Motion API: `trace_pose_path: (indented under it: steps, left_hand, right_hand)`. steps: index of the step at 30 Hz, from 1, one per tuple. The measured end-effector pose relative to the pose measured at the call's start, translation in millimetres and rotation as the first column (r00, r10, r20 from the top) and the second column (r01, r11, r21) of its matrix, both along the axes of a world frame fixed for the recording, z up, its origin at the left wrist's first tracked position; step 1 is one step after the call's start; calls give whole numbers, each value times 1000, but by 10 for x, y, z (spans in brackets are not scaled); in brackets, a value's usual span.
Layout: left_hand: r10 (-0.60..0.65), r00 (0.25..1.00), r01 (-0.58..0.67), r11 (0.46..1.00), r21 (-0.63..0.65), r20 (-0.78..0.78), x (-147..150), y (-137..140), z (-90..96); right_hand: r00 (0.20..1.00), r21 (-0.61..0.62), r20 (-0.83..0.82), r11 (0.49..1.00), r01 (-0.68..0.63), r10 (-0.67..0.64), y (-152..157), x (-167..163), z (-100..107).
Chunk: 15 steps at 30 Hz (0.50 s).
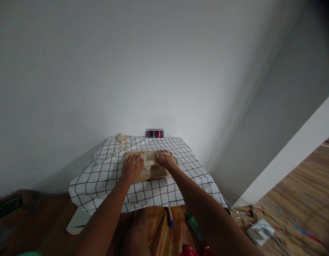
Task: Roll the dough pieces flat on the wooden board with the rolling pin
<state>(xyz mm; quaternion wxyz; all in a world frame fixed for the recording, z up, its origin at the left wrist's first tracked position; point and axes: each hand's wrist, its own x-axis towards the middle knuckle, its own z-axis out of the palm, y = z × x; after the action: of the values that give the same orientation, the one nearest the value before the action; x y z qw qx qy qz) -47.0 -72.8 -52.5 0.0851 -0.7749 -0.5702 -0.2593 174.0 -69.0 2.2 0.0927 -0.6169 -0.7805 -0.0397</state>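
A floured wooden board lies on the checked cloth. Across it runs a pale rolling pin, its middle showing between my two hands. My left hand is closed over the pin's left end, and my right hand is closed over its right end. Both hands cover the ends of the pin. Any dough under the pin is too small and blurred to make out. Off-white scraps that look like dough sit on the cloth at the back left.
The white checked cloth covers a low table against a wall. A small dark device stands at its back edge. Below the front edge are a blue-tipped stick and a green tube-like item. A white power strip with cords lies right.
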Motion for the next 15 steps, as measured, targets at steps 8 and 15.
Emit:
trace_pose_path:
  steps: [8, 15]
  left_hand:
    - [15, 999, -16, 1000, 17, 32, 30, -331, -150]
    - [-34, 999, 34, 999, -1, -2, 11, -343, -94]
  right_hand:
    - [1000, -37, -14, 999, 3, -4, -401, 35, -56]
    - [998, -13, 57, 1000, -14, 15, -465, 62, -124]
